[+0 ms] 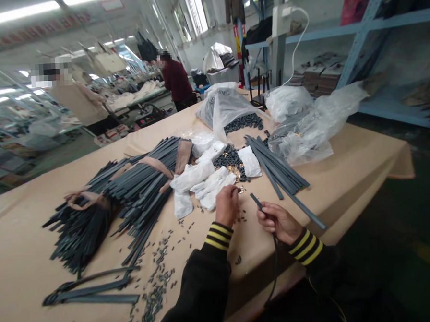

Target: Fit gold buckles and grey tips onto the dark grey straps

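Note:
My left hand (pixel 227 206) is closed in a pinch on a small gold-coloured buckle (pixel 241 190), whose frame sticks out past the fingertips. To its right, my right hand (pixel 280 223) is shut on a dark grey strap (pixel 256 200). One end of that strap points up toward the buckle, a short gap from it. Its other end hangs below the hand over the table edge. Beyond my hands lies a pile of small dark pieces (pixel 229 156) with gold-coloured buckles among them, beside white wrappings (pixel 216 184).
Tied bundles of dark straps (pixel 140 181) lie at left, with small dark bits (pixel 153 289) scattered nearby. Loose straps (pixel 278 165) lie at right, before clear plastic bags (pixel 310 132) on the brown-covered table (pixel 366 158). Two people stand beyond. Blue shelving (pixel 362 38) stands behind.

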The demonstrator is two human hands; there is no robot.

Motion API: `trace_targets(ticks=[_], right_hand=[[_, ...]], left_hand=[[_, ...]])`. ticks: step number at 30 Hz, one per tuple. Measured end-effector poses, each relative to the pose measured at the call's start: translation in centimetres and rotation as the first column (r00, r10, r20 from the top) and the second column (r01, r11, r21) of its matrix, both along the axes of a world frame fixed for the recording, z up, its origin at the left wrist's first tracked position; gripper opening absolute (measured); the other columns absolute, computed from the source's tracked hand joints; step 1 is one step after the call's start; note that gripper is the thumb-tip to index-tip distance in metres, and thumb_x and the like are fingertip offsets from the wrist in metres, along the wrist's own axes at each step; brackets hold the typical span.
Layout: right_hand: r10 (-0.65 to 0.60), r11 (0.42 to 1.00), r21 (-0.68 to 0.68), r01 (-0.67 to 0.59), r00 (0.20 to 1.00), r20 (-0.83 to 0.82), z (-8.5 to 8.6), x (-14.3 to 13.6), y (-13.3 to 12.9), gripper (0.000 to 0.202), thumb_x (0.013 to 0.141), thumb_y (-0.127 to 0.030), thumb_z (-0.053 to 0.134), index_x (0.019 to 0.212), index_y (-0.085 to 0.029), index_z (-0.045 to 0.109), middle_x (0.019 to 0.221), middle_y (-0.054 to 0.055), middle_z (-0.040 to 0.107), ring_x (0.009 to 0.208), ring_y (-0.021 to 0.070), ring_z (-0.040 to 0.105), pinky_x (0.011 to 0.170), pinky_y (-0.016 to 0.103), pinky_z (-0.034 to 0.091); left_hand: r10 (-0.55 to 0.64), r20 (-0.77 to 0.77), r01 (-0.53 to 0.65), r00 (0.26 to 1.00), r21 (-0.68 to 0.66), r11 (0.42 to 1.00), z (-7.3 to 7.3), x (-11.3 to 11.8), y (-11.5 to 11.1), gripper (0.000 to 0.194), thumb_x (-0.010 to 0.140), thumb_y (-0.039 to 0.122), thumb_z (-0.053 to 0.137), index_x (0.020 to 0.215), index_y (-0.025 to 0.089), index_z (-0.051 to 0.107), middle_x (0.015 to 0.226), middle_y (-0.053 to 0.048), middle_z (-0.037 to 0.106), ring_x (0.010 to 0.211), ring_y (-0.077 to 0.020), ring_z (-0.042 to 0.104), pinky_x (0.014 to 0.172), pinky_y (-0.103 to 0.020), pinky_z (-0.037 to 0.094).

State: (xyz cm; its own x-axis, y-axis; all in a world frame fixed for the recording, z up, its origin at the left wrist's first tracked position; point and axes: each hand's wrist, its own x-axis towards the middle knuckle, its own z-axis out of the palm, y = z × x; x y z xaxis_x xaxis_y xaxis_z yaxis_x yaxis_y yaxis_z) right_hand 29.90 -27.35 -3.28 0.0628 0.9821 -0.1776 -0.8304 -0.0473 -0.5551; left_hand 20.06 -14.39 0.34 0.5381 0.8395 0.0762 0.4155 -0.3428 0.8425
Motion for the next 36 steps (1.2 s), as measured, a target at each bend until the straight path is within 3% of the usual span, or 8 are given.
trace_targets(ticks=[4, 7, 14, 19, 22, 26, 33, 36], right_hand=[[0.165, 0.986, -0.056, -0.156, 0.954, 0.251, 1.3, -1.4, 0.3, 0.016, 0.077, -0.028, 0.054, 0.082, -0.017, 0.045, 0.057, -0.007, 0.046, 0.033, -0.0003, 0.02, 0.03, 0.012, 0.011], [0.248, 0.967, -0.074, -0.244, 0.831, 0.498, 2.6, -3.6, 0.8, 0.018, 0.08, -0.034, 0.05, 0.083, -0.017, 0.045, 0.05, -0.008, 0.044, 0.031, 0.0008, 0.022, 0.028, 0.012, 0.013], [0.192, 0.953, -0.013, -0.304, 0.568, 0.8, 3.9, -7.5, 1.6, 0.016, 0.082, -0.029, 0.045, 0.075, -0.014, 0.047, 0.048, -0.006, 0.045, 0.037, 0.0033, 0.034, 0.038, 0.015, 0.027], [0.234, 0.927, -0.045, -0.373, 0.478, 0.847, 4.3, -7.3, 1.5, 0.014, 0.082, -0.025, 0.042, 0.074, -0.014, 0.046, 0.048, -0.006, 0.045, 0.039, 0.005, 0.038, 0.042, 0.017, 0.031], [0.266, 0.897, -0.095, -0.431, 0.355, 0.896, 4.6, -6.9, 1.3, 0.011, 0.08, -0.023, 0.043, 0.073, -0.015, 0.046, 0.048, -0.005, 0.046, 0.041, 0.0059, 0.039, 0.042, 0.017, 0.031], [0.302, 0.885, -0.193, -0.423, 0.206, 0.931, 4.7, -6.8, 1.1, 0.011, 0.078, -0.021, 0.043, 0.07, -0.015, 0.047, 0.048, -0.004, 0.047, 0.042, 0.0071, 0.041, 0.042, 0.017, 0.03], [0.275, 0.905, -0.191, -0.38, 0.18, 0.944, 3.8, -7.6, 0.8, 0.017, 0.081, -0.025, 0.04, 0.069, -0.015, 0.046, 0.052, -0.002, 0.048, 0.045, 0.0084, 0.042, 0.045, 0.019, 0.031], [0.263, 0.894, -0.171, -0.415, 0.177, 0.948, 3.5, -7.8, 0.5, 0.019, 0.083, -0.028, 0.039, 0.069, -0.016, 0.045, 0.052, -0.003, 0.046, 0.046, 0.0088, 0.04, 0.046, 0.02, 0.03]], left_hand=[[0.099, 0.179, -0.041, 0.979, -0.306, 0.951, 0.4, -6.3, -3.0, 0.021, 0.077, 0.031, 0.049, 0.081, 0.011, 0.054, 0.061, 0.0, 0.052, 0.054, -0.0102, 0.051, 0.053, -0.024, 0.044], [0.212, 0.27, -0.069, 0.939, -0.456, 0.887, 0.2, -10.0, -5.3, 0.023, 0.075, 0.033, 0.054, 0.08, 0.011, 0.052, 0.06, 0.001, 0.051, 0.051, -0.0067, 0.048, 0.048, -0.019, 0.041], [0.475, 0.489, 0.011, 0.731, -0.705, 0.709, 0.5, -12.9, -7.4, 0.018, 0.068, 0.02, 0.066, 0.079, 0.011, 0.054, 0.06, 0.002, 0.054, 0.05, -0.0033, 0.047, 0.046, -0.012, 0.039], [0.457, 0.509, 0.024, 0.73, -0.687, 0.727, 0.7, -13.3, -7.6, 0.015, 0.071, 0.02, 0.063, 0.08, 0.011, 0.054, 0.055, 0.003, 0.055, 0.048, -0.0035, 0.048, 0.045, -0.012, 0.038], [0.411, 0.466, -0.006, 0.784, -0.656, 0.755, 0.3, -13.3, -8.0, 0.016, 0.073, 0.023, 0.061, 0.081, 0.012, 0.053, 0.054, 0.004, 0.055, 0.046, -0.0038, 0.048, 0.045, -0.012, 0.039], [0.409, 0.385, -0.141, 0.827, -0.562, 0.815, -0.6, -13.2, -8.8, 0.016, 0.074, 0.026, 0.059, 0.077, 0.014, 0.05, 0.055, 0.004, 0.055, 0.047, -0.0071, 0.053, 0.047, -0.018, 0.045], [0.439, 0.297, -0.373, 0.848, -0.253, 0.893, -1.5, -12.9, -10.3, 0.02, 0.081, 0.032, 0.049, 0.079, 0.015, 0.059, 0.066, -0.002, 0.06, 0.058, -0.012, 0.059, 0.059, -0.025, 0.05], [0.457, 0.306, -0.396, 0.835, -0.243, 0.885, -1.3, -12.7, -10.7, 0.024, 0.081, 0.034, 0.048, 0.079, 0.014, 0.062, 0.064, -0.002, 0.06, 0.055, -0.0119, 0.058, 0.056, -0.024, 0.049]])
